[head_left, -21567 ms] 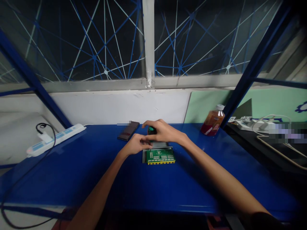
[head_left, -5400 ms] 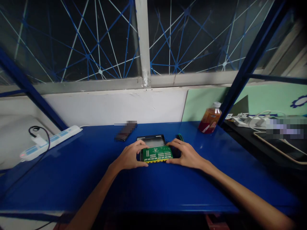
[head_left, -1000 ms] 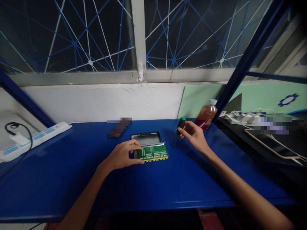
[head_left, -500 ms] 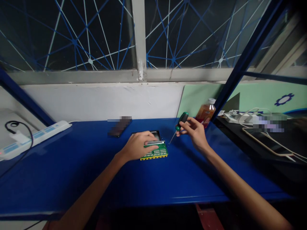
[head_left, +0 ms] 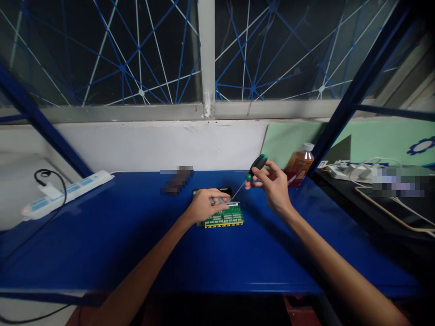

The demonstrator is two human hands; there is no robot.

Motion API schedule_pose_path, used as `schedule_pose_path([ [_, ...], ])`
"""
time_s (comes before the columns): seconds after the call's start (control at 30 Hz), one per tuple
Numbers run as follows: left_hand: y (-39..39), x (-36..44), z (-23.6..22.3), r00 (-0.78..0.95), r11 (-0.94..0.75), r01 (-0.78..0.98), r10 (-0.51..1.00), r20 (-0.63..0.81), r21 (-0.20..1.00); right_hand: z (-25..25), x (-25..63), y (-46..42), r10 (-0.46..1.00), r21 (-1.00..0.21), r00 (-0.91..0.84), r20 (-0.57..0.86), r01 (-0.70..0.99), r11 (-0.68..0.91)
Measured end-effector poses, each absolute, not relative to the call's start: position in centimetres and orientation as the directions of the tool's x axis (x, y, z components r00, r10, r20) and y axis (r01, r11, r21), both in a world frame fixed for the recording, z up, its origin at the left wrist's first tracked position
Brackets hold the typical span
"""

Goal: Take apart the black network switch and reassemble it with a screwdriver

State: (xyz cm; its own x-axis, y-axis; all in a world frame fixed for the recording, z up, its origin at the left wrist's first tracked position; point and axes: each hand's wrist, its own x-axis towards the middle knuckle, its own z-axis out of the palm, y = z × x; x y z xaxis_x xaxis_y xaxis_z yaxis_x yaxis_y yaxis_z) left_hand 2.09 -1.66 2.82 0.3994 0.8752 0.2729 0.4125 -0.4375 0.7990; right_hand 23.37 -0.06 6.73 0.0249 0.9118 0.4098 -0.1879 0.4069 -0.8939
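Note:
My right hand (head_left: 277, 188) grips the black-and-green handle of a screwdriver (head_left: 257, 166). Its thin shaft slants down to the left, and the tip is at the right end of a grey metal strip (head_left: 234, 203). My left hand (head_left: 204, 204) is closed around the strip from the left, fingers on the far side and thumb on the near side. In front of the strip lies a green circuit board (head_left: 234, 215) with a yellow row along its near edge. Behind it, a dark case (head_left: 225, 190) is mostly hidden by my left hand.
A dark phone (head_left: 177, 181) lies at the back of the blue table (head_left: 217, 258). A drink bottle (head_left: 299, 166) stands back right. On the left is a white power strip (head_left: 70, 194) with a black cable. Cables and chargers (head_left: 360, 171) cover a dark surface at the right.
My left hand has shifted from the board's left edge onto the metal strip. My right hand has brought the screwdriver leftward, its tip now at the strip. The camera view has also turned slightly.

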Motion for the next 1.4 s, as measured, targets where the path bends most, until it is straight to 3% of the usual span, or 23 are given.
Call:
schedule_pose_path([
  [0.7,-2.5,3.7,2.3,0.359,-0.509,0.397,0.852,0.381,0.764,5.7,23.2,-0.4,0.916,-0.894,0.054,0.398,-0.201,0.401],
  [1.13,-2.8,3.9,2.9,0.324,-0.458,0.319,0.876,0.359,0.830,6.6,23.4,-0.9,0.865,-0.847,0.134,0.484,-0.176,0.501],
  [1.4,-2.7,3.9,2.3,0.341,-0.451,0.261,0.870,0.355,0.854,6.5,23.1,-1.3,0.866,-0.861,0.097,0.491,-0.097,0.499],
])
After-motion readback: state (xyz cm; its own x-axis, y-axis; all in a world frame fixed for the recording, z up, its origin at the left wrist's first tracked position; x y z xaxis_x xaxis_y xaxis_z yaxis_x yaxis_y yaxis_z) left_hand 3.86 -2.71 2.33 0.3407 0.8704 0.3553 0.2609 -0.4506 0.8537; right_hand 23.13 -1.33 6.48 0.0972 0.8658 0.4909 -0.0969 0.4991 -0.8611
